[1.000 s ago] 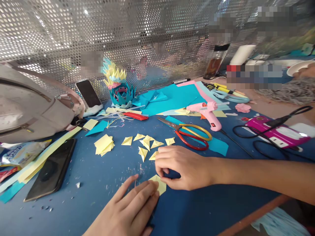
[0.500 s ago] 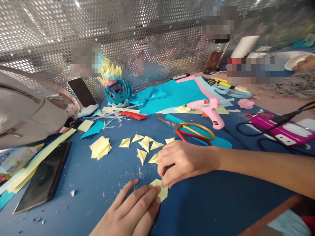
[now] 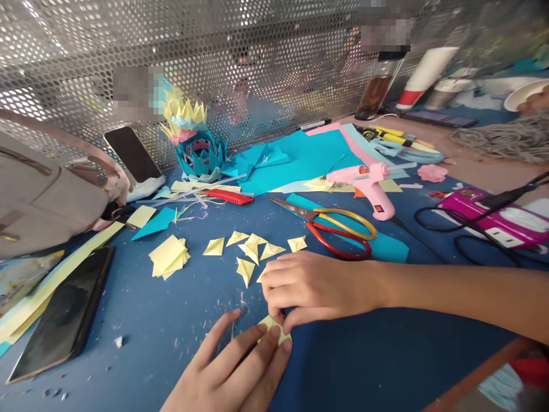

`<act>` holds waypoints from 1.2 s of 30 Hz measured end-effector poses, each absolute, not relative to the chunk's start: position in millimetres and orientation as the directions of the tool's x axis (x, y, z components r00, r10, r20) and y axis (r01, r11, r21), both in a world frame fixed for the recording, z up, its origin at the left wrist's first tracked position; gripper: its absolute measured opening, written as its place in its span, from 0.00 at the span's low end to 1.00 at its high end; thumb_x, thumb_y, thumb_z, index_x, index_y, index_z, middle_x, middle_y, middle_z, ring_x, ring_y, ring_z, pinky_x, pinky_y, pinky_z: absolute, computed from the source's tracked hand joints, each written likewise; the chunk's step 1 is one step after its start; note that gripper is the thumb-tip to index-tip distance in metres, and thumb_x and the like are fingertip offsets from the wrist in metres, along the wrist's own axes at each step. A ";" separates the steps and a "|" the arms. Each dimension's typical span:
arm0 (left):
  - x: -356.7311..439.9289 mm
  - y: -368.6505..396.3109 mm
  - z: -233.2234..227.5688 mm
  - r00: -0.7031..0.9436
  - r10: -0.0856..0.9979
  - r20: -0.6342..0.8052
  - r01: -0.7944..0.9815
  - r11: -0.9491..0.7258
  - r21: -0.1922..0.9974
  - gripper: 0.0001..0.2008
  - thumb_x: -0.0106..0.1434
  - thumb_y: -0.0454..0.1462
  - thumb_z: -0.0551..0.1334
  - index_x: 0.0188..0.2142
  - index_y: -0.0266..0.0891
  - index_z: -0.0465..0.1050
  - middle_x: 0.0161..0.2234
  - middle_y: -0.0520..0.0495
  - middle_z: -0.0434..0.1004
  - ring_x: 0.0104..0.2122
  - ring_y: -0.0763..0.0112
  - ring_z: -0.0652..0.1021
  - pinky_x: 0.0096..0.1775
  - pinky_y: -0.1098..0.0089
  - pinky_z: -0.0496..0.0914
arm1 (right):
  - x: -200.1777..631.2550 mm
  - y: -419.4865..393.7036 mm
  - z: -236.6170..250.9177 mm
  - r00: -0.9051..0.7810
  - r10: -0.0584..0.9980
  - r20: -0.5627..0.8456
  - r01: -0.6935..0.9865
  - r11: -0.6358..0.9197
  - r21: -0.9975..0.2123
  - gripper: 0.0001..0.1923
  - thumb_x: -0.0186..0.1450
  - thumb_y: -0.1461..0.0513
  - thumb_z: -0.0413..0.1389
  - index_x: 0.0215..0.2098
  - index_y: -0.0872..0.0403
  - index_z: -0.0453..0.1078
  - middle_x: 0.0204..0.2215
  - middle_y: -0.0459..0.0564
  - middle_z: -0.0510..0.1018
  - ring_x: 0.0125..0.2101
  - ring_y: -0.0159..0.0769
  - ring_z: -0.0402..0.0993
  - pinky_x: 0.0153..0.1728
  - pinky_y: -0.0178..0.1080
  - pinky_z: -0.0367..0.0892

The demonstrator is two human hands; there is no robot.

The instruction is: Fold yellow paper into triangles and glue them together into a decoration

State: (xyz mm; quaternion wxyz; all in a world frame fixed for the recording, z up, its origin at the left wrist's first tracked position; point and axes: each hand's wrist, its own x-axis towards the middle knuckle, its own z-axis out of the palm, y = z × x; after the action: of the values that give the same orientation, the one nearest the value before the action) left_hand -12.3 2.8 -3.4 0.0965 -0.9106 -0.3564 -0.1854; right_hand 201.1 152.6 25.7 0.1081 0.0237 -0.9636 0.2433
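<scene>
A small piece of yellow paper (image 3: 271,323) lies on the blue tabletop, mostly hidden by fingers. My left hand (image 3: 235,366) rests on it, fingers stretched out and the tips pressing it down. Curled at the paper's far edge is my right hand (image 3: 313,286), thumb and fingertips pinched together on it. Just beyond are several small folded yellow paper pieces (image 3: 250,250), one partly covered by my right hand. A stack of flat yellow paper squares (image 3: 168,256) sits left of them.
Behind my right hand lie scissors (image 3: 338,226) and a pink glue gun (image 3: 368,186). A red cutter (image 3: 229,197) and a layered paper model (image 3: 198,149) stand farther back. A phone (image 3: 64,315) lies at left, a magenta power strip (image 3: 493,217) at right.
My right hand has shifted slightly left and down, its thumb and fingers closer to the paper's edge. The left fingers have moved a little right over the paper. The view has shifted slightly.
</scene>
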 end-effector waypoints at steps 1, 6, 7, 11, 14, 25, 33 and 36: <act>-12.5 2.9 -3.0 0.680 0.613 0.402 0.685 -0.727 -0.051 0.18 0.77 0.33 0.49 0.60 0.41 0.71 0.52 0.55 0.80 0.56 0.73 0.74 0.72 0.57 0.39 | 201.1 151.7 25.2 -0.974 0.013 0.226 -0.094 0.884 -0.458 0.20 0.77 0.53 0.46 0.38 0.56 0.72 0.36 0.50 0.74 0.39 0.35 0.67 0.43 0.37 0.61; -13.6 3.1 -2.7 0.687 0.604 0.405 0.685 -0.724 -0.082 0.17 0.76 0.32 0.52 0.59 0.42 0.72 0.51 0.55 0.80 0.56 0.73 0.75 0.72 0.56 0.41 | 201.6 147.1 21.7 -0.965 0.032 0.259 -0.076 0.916 -0.395 0.19 0.77 0.54 0.47 0.37 0.56 0.72 0.35 0.48 0.74 0.36 0.34 0.66 0.39 0.37 0.60; -13.6 3.2 -3.0 0.685 0.601 0.411 0.685 -0.723 -0.085 0.18 0.77 0.32 0.51 0.59 0.43 0.72 0.51 0.55 0.80 0.55 0.73 0.75 0.72 0.56 0.41 | 201.7 146.0 20.8 -0.964 0.036 0.262 -0.069 0.922 -0.380 0.18 0.77 0.54 0.47 0.37 0.56 0.72 0.35 0.48 0.74 0.36 0.34 0.65 0.38 0.37 0.60; -13.2 3.8 -3.8 0.691 0.591 0.416 0.680 -0.727 -0.096 0.20 0.77 0.31 0.47 0.59 0.43 0.72 0.50 0.57 0.81 0.55 0.74 0.75 0.72 0.55 0.38 | 202.2 140.6 17.6 -0.959 0.060 0.277 -0.033 0.947 -0.320 0.15 0.76 0.56 0.49 0.37 0.56 0.71 0.35 0.48 0.73 0.35 0.34 0.65 0.38 0.37 0.61; -12.6 4.7 -4.0 0.698 0.584 0.415 0.676 -0.729 -0.109 0.19 0.78 0.31 0.47 0.58 0.43 0.73 0.49 0.57 0.81 0.54 0.73 0.75 0.72 0.54 0.38 | 202.0 137.4 16.3 -0.950 0.063 0.306 -0.023 0.962 -0.271 0.16 0.76 0.57 0.48 0.35 0.56 0.70 0.35 0.49 0.72 0.34 0.35 0.63 0.38 0.37 0.63; -11.0 7.0 -4.5 0.682 0.580 0.446 0.682 -0.724 -0.102 0.20 0.78 0.31 0.46 0.56 0.43 0.74 0.46 0.58 0.82 0.51 0.75 0.76 0.72 0.53 0.39 | 200.9 133.7 16.6 -0.938 0.068 0.339 -0.017 0.970 -0.243 0.18 0.77 0.57 0.46 0.33 0.57 0.69 0.32 0.49 0.71 0.31 0.34 0.61 0.36 0.37 0.63; -9.0 11.3 -7.1 0.654 0.540 0.530 0.680 -0.727 -0.098 0.16 0.76 0.32 0.52 0.52 0.42 0.77 0.44 0.56 0.82 0.48 0.74 0.77 0.71 0.52 0.41 | 212.6 145.3 24.4 -0.882 0.071 0.465 -0.090 0.945 -0.315 0.14 0.75 0.59 0.52 0.33 0.54 0.73 0.30 0.45 0.74 0.29 0.30 0.64 0.31 0.36 0.57; -12.0 12.3 -0.9 0.724 0.550 0.416 0.645 -0.754 -0.127 0.17 0.77 0.33 0.51 0.55 0.43 0.75 0.47 0.57 0.81 0.51 0.75 0.76 0.72 0.53 0.39 | 217.5 156.0 27.7 -0.878 -0.081 0.471 -0.253 0.915 -0.315 0.13 0.74 0.56 0.55 0.37 0.53 0.77 0.25 0.43 0.73 0.26 0.30 0.63 0.28 0.38 0.54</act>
State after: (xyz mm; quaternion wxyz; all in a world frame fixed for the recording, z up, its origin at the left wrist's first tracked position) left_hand -12.0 12.3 -0.9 0.1325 -0.9189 -0.3251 -0.1797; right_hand 217.5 156.0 27.7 0.2303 0.0880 -0.9510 0.1869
